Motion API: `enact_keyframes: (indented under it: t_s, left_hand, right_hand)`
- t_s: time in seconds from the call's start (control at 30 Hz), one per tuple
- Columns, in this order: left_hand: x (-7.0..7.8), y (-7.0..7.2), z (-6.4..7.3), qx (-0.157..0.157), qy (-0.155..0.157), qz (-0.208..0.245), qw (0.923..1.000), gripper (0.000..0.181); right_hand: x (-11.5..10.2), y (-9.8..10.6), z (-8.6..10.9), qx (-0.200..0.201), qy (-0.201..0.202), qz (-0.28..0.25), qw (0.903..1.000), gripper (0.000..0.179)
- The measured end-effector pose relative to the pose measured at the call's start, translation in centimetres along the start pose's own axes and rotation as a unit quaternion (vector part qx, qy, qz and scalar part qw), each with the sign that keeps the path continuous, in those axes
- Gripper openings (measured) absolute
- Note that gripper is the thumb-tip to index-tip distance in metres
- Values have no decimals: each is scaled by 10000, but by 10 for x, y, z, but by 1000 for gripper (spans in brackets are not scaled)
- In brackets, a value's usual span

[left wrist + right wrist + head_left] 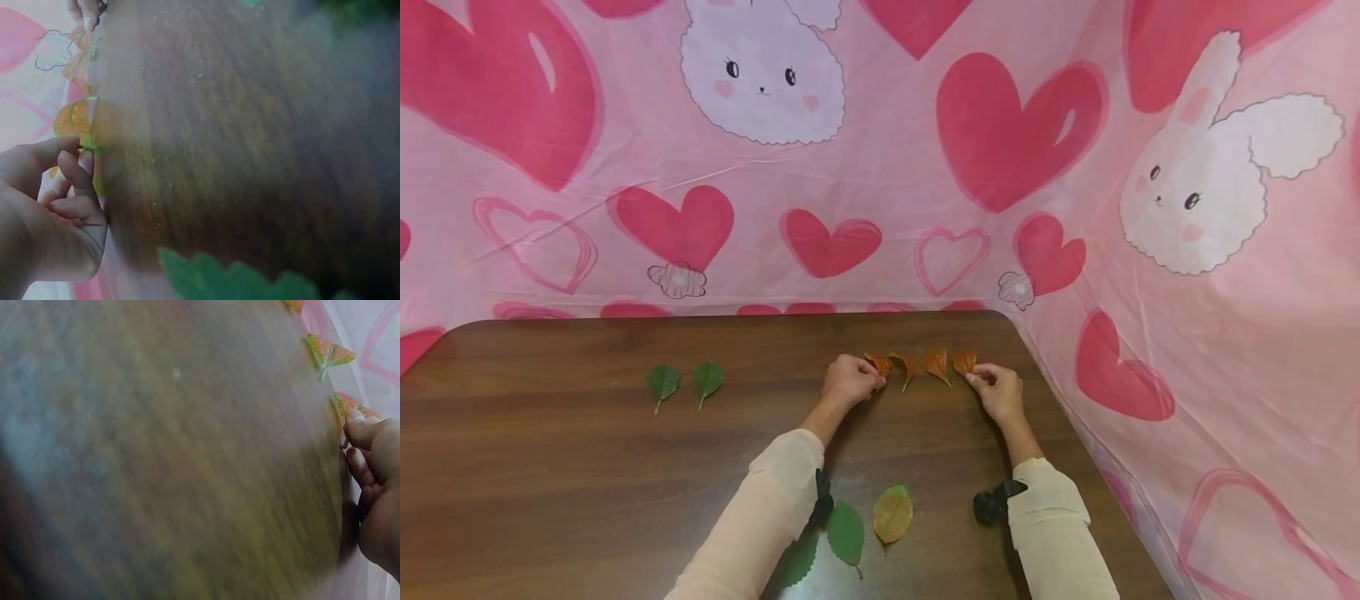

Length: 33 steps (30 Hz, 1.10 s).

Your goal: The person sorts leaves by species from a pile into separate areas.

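Several curled orange leaves stand in a row near the table's far edge. At the row's left end, my left hand (852, 380) pinches an orange leaf (878, 364) by its stem, between thumb and finger in the left wrist view. My right hand (1000, 392) pinches the right-end orange leaf (966, 361) low down; its thumb covers part of that leaf (341, 406) in the right wrist view. Between the hands are a narrow, folded orange leaf (907, 367) and a fan-shaped orange leaf (937, 364), touched by neither hand.
Two small green leaves (663, 382) lie at the table's far left. Nearer me are a yellowish leaf (892, 514), a green leaf (846, 533) and another green leaf (797, 560) partly under my left sleeve. A pink heart-printed cloth (880, 175) hangs behind the wooden table (587, 500).
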<state>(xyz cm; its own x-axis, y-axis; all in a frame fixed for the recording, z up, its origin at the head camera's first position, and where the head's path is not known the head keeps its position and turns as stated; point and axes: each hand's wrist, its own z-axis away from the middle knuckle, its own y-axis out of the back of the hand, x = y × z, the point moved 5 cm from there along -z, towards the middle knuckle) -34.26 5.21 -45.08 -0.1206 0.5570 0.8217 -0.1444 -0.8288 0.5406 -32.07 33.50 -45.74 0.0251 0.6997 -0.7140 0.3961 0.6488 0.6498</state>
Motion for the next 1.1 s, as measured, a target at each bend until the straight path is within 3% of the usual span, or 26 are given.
enact_keyframes:
  t_s: [0.6,0.9,1.1]
  left_hand:
    - [1,1,2,40,-30,-84,10000,12]
    - [-3,3,5,-58,-240,32,9997,13]
    - [0,13,4,-59,-435,277,9987,12]
  right_hand:
    - [-1,0,-1,-192,-78,91,9997,20]
    - [0,-1,5,-204,-17,80,9998,19]
    - [0,1,1,-99,77,18,9999,19]
